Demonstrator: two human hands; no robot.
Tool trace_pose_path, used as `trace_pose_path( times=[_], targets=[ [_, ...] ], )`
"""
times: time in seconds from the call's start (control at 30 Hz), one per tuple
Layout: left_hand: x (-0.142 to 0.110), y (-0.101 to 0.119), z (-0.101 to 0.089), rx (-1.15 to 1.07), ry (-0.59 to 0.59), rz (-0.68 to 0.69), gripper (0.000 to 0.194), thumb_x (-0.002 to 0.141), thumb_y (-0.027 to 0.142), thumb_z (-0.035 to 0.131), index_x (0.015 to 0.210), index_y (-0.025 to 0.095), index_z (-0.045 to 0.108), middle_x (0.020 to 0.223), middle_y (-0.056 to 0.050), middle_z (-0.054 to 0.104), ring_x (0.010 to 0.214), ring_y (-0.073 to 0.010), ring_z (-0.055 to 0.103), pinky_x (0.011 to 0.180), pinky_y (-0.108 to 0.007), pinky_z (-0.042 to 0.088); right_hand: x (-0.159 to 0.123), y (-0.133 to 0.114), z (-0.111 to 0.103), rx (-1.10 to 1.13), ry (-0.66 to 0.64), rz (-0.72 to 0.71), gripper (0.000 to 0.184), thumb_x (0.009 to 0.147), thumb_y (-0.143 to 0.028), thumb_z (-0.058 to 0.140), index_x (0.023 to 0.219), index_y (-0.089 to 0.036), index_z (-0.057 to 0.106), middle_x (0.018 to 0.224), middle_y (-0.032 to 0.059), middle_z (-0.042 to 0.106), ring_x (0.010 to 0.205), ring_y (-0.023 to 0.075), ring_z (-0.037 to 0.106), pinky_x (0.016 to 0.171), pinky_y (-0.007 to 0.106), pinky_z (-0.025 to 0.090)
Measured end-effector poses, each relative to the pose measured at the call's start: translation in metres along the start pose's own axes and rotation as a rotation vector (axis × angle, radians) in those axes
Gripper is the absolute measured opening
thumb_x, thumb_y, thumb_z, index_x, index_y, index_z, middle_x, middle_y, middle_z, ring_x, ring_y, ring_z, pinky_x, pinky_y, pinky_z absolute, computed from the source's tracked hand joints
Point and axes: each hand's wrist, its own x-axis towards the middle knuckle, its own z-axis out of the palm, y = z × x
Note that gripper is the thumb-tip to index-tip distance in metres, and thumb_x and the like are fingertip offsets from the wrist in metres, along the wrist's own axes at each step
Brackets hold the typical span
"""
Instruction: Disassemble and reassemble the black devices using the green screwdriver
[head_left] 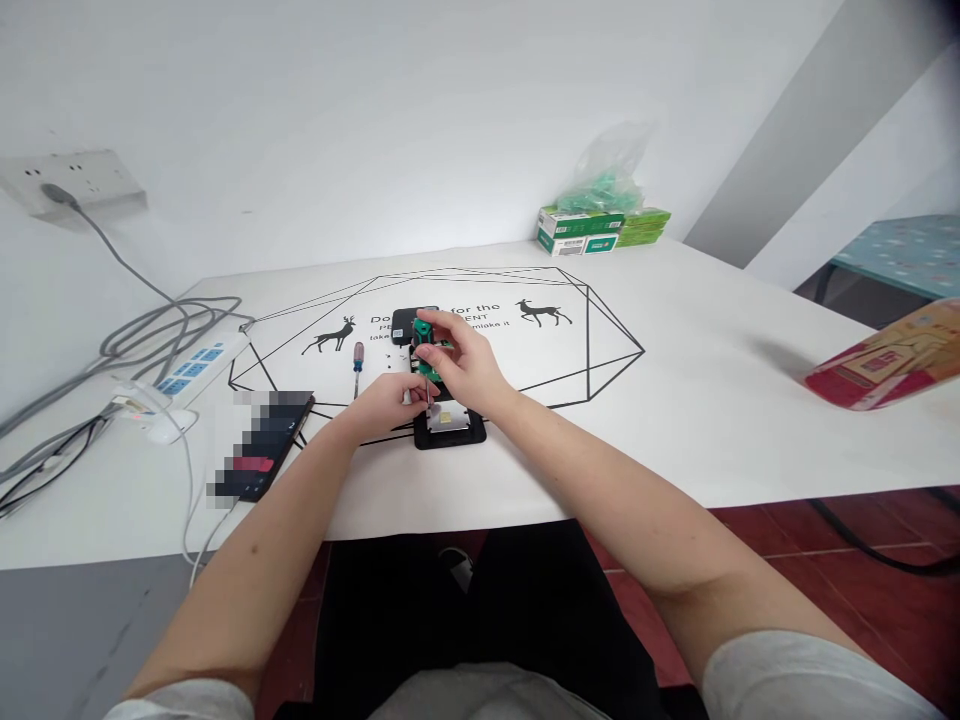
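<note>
A small black device (450, 432) with its cover off lies on the white table (675, 400), showing a metal plate inside. My right hand (461, 362) is closed around a green circuit board (426, 352) and holds it up over the device. My left hand (390, 400) is pinched on a thin metal tool (427, 393) whose tip points down at the device. A second black part (405, 325) lies just behind the hands.
A screwdriver with a red and blue handle (358, 362) lies left of the device. A phone (262, 455) lies at the left, with a white power strip (187, 375) and grey cables beyond. Green boxes (592, 230) stand at the back. A red packet (885, 360) is at the right.
</note>
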Motion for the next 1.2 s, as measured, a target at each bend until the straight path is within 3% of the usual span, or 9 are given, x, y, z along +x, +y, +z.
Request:
trace_pose_path(
  times=[0.3,0.43,0.5,0.67,0.77,0.93,1.07,1.2],
  targets=[
    [0.001,-0.003,0.0,0.021,0.008,0.032,0.011,0.083,0.021,0.062,0.085,0.022,0.072,0.077,0.0,0.07,0.074,-0.0187,0.065,0.074,-0.03,0.055,-0.002,-0.007,0.003,-0.062,0.007,-0.045,0.037,0.098,-0.041,0.068,0.133,-0.032,0.064,0.13,0.0084,0.067,0.112,0.0244,0.067,0.086,0.042,0.067],
    [0.0,-0.004,0.001,0.039,0.07,0.069,0.012,0.084,0.026,0.061,0.087,0.021,0.072,0.081,-0.002,0.072,0.076,-0.0197,0.065,0.072,-0.031,0.054,-0.002,-0.01,0.003,-0.132,0.085,-0.07,0.037,0.09,-0.041,0.078,0.122,-0.029,0.063,0.117,0.006,0.065,0.099,0.0221,0.064,0.081,0.041,0.062],
    [0.0,-0.004,0.0,0.042,0.119,0.057,0.016,0.087,0.027,0.059,0.09,0.021,0.073,0.084,-0.003,0.074,0.078,-0.0205,0.066,0.073,-0.032,0.054,-0.002,-0.011,0.002,-0.14,0.083,-0.097,0.034,0.095,-0.042,0.072,0.125,-0.029,0.062,0.121,0.0074,0.068,0.103,0.0232,0.065,0.084,0.042,0.062],
    [0.004,-0.013,-0.004,0.1,0.323,-0.09,0.021,0.093,0.027,0.056,0.102,0.022,0.074,0.099,-0.004,0.078,0.09,-0.0223,0.069,0.092,-0.038,0.059,-0.003,-0.012,-0.003,-0.081,0.019,-0.045,0.033,0.108,-0.037,0.045,0.137,-0.031,0.059,0.138,0.0096,0.07,0.126,0.0254,0.067,0.108,0.05,0.058],
    [0.006,-0.021,-0.006,0.178,0.414,-0.152,0.021,0.093,0.022,0.056,0.105,0.022,0.073,0.106,-0.004,0.078,0.1,-0.0239,0.07,0.106,-0.045,0.056,-0.002,-0.01,-0.005,-0.092,0.041,-0.035,0.031,0.105,-0.038,0.054,0.134,-0.029,0.06,0.131,0.0092,0.07,0.115,0.025,0.069,0.099,0.048,0.06],
    [0.009,-0.032,-0.005,0.263,0.42,-0.149,0.02,0.093,0.019,0.055,0.104,0.022,0.071,0.107,-0.006,0.077,0.108,-0.0264,0.069,0.121,-0.054,0.047,0.001,-0.008,-0.008,-0.143,0.084,-0.088,0.032,0.097,-0.04,0.069,0.126,-0.029,0.062,0.111,0.0057,0.065,0.098,0.0227,0.062,0.087,0.043,0.057],
    [0.01,-0.035,-0.006,0.299,0.417,-0.152,0.022,0.091,0.016,0.054,0.104,0.021,0.072,0.107,-0.007,0.077,0.107,-0.0267,0.069,0.126,-0.058,0.042,0.001,-0.011,-0.013,-0.071,0.029,-0.056,0.026,0.101,-0.037,0.061,0.126,-0.029,0.063,0.105,0.0042,0.063,0.098,0.0219,0.061,0.089,0.043,0.058],
    [0.01,-0.036,-0.006,0.319,0.4,-0.173,0.026,0.09,0.014,0.055,0.107,0.021,0.073,0.107,-0.008,0.077,0.108,-0.0279,0.069,0.123,-0.057,0.045,0.001,-0.012,-0.016,-0.025,-0.001,-0.059,0.023,0.104,-0.034,0.054,0.125,-0.03,0.065,0.111,0.0055,0.063,0.102,0.0226,0.062,0.092,0.045,0.06]
  ],
)
